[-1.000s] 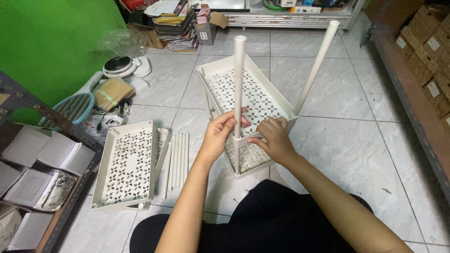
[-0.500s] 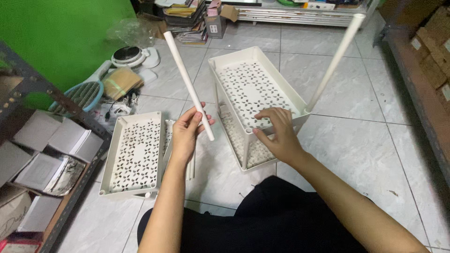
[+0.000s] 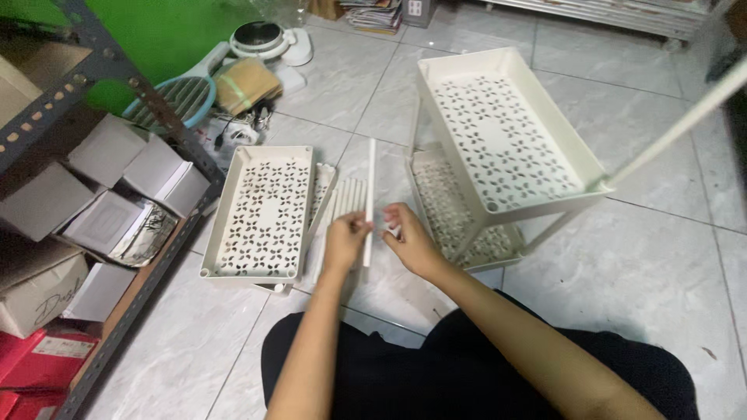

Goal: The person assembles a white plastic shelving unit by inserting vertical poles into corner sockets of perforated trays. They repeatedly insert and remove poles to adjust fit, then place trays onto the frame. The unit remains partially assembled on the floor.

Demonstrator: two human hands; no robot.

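So the tiled floor (image 3: 661, 257) takes up most of the shot, with the person sitting on it in black trousers. Along the left edge runs a grey metal shelving unit (image 3: 148, 272) stuffed with white and brown boxes (image 3: 117, 194), green wall behind it.

Biggest piece after that is the half-built cream rack (image 3: 506, 148): an upper perforated tray sits on posts above a lower tray (image 3: 459, 214), and one long white pole (image 3: 677, 128) sticks out of its near right corner, tilted up and off to the right edge. Left of that rack a loose perforated tray (image 3: 264, 210) lies flat on the floor, with what looks like another tray edge poking out from under its right side. Between the loose tray and the rack lies a small bundle of white tubes (image 3: 346, 198), side by side on the tiles.

Up top left there's a blue racket-shaped swatter (image 3: 171, 97), a tan cloth bundle (image 3: 245, 82) and a round white appliance (image 3: 261, 39).

Now the hands. The left hand (image 3: 346, 241) has its grip closed around the lower end of a white tube (image 3: 369, 187), which runs away from the person over the bundle. The right hand (image 3: 408, 237) sits just beside it, fingers curled at the same tube end and pinching something small and white there; can't tell what.
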